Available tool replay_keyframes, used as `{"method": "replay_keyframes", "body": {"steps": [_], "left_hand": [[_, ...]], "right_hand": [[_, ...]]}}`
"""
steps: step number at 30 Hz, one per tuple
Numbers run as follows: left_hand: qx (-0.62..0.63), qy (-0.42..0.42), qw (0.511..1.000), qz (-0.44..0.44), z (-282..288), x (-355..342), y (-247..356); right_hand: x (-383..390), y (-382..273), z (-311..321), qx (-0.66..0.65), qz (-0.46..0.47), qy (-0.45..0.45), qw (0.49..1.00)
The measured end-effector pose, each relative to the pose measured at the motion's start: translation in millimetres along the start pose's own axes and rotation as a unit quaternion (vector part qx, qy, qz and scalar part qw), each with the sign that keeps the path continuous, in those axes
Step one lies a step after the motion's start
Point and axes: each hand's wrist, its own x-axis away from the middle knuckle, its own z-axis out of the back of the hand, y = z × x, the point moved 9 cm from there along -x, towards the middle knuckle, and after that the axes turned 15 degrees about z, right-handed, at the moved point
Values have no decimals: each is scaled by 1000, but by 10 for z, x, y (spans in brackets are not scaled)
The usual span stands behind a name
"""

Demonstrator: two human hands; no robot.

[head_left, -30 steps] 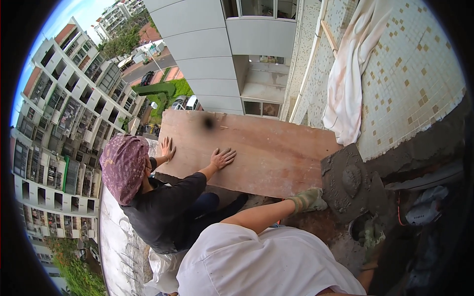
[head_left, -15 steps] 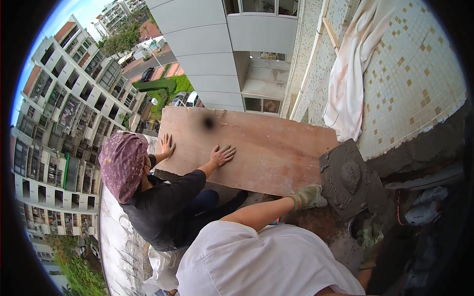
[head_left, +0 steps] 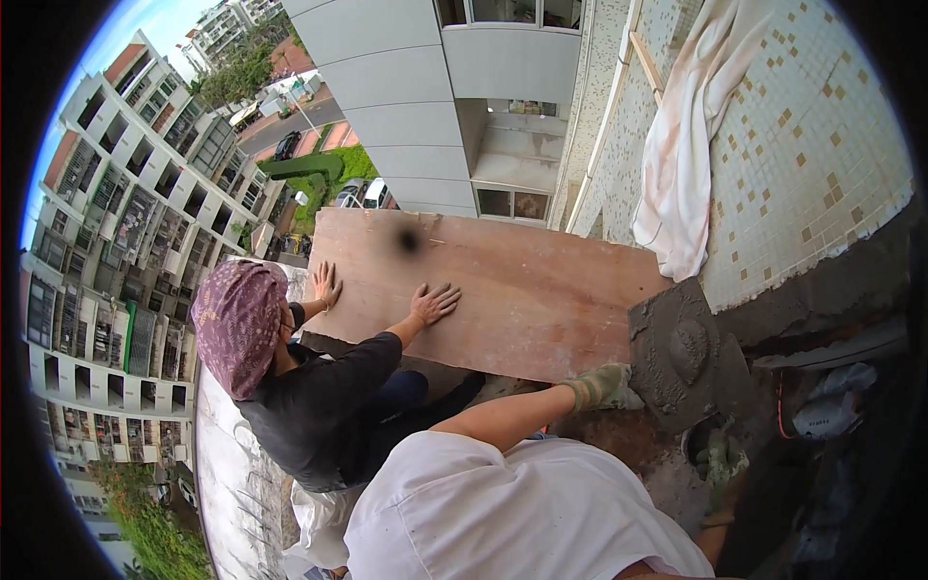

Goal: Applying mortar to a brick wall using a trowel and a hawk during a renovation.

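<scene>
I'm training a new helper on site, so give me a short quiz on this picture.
1. True or false: the co-worker in the purple head wrap has both bare hands flat on the wooden board.
2. What lies on the grey slab beside the gloved left hand? A wet mortar, B tiles, C paint cans.
3. What hangs on the tiled wall?
Key: 1 true; 2 A; 3 a white cloth.

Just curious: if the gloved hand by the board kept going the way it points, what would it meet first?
The left hand points right, so it would likely meet the slab of wet grey mortar beside the wooden board; depth is unclear.
</scene>
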Motion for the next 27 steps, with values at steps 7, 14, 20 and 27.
{"method": "replay_keyframes", "body": {"steps": [7,14,20,27], "left_hand": [[7,-7,1000,-10,-1,15,44],[-15,33,999,3,66,84,99],[-31,48,998,1,55,19,27],[-53,18,998,10,123,231,262]], "right_hand": [[4,40,47,22,34,-9,999],[0,88,68,7,30,-4,1000],[22,141,90,12,25,-3,1000],[43,82,90,27,33,7,999]]}}
